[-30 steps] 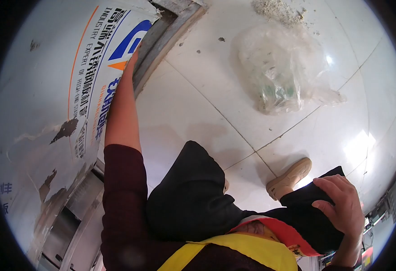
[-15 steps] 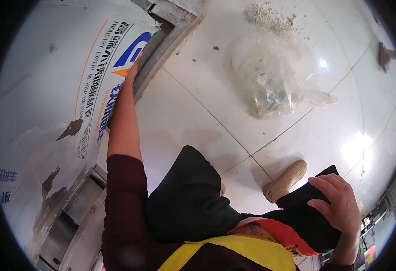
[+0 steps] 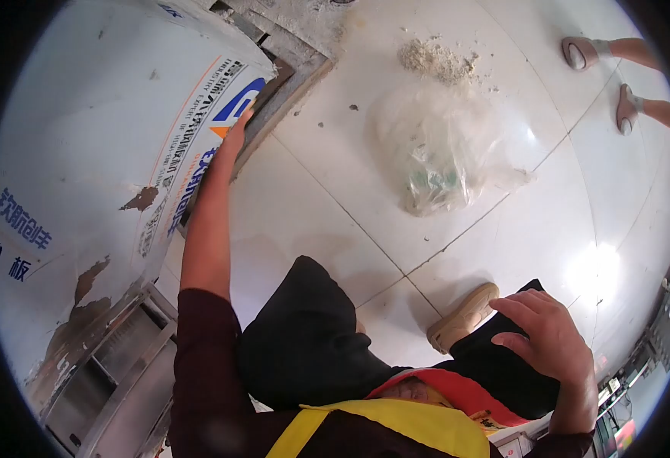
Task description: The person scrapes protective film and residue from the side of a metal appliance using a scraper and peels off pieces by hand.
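Note:
My left arm stretches up along the edge of a large film-covered panel (image 3: 83,153) with printed lettering. My left hand (image 3: 241,124) is at the panel's edge near the blue and orange logo; most of its fingers are hidden or too small to make out. Over my dark trouser leg (image 3: 495,343), at the lower right, my right hand (image 3: 541,332) is held with its fingers apart and nothing in it.
A clear plastic bag (image 3: 434,153) with greenish contents lies on the tiled floor (image 3: 327,206), beside a heap of pale debris (image 3: 438,61). Another person's feet (image 3: 626,111) stand at the upper right. A metal frame (image 3: 289,95) borders the panel. Metal compartments (image 3: 106,374) are at lower left.
The view has shifted, so more of the panel's left lettering shows. Another person's feet have come into view at the upper right. My left hand remains at the panel's edge.

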Action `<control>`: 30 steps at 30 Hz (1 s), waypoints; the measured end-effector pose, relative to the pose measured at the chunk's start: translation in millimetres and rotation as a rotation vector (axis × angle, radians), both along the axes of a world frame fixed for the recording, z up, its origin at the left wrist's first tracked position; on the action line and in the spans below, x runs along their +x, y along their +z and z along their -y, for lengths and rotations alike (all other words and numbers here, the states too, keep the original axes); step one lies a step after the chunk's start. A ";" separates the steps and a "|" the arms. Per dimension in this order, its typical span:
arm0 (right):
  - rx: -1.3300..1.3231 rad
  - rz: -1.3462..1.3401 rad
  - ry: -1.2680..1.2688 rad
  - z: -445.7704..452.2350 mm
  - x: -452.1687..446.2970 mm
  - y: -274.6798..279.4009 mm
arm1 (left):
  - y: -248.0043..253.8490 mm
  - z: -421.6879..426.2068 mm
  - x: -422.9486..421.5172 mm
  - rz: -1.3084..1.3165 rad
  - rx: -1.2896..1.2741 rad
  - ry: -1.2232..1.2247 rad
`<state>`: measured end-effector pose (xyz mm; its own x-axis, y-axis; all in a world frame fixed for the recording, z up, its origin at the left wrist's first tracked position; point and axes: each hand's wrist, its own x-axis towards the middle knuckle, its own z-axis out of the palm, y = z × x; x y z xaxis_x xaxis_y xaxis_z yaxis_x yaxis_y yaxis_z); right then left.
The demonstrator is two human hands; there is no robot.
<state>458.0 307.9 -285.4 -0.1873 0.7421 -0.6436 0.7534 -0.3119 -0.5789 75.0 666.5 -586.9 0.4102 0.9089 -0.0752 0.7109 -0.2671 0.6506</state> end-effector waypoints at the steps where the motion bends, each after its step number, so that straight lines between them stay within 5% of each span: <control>1: 0.000 0.004 0.000 1.1 1.2 -1.0 | -8.0 0.6 -16.7 -0.037 0.026 0.012; 10: -0.005 -0.004 0.036 -5.7 -4.9 -4.6 | -125.9 -59.2 -60.6 -0.274 0.042 -0.029; 16: 0.010 -0.017 0.035 -3.4 -6.6 -0.6 | -89.7 -37.0 -38.8 -0.213 0.016 -0.025; 25: 0.034 0.080 0.124 15.4 2.5 -14.8 | -193.7 -62.7 -101.6 0.425 -0.335 0.151; 27: 0.032 0.056 0.155 16.5 3.7 -15.4 | -194.5 -70.3 -88.0 0.463 -0.327 0.129; 30: 0.044 0.095 0.171 17.1 2.8 -11.2 | -100.4 -41.3 -6.9 0.177 -0.163 -0.006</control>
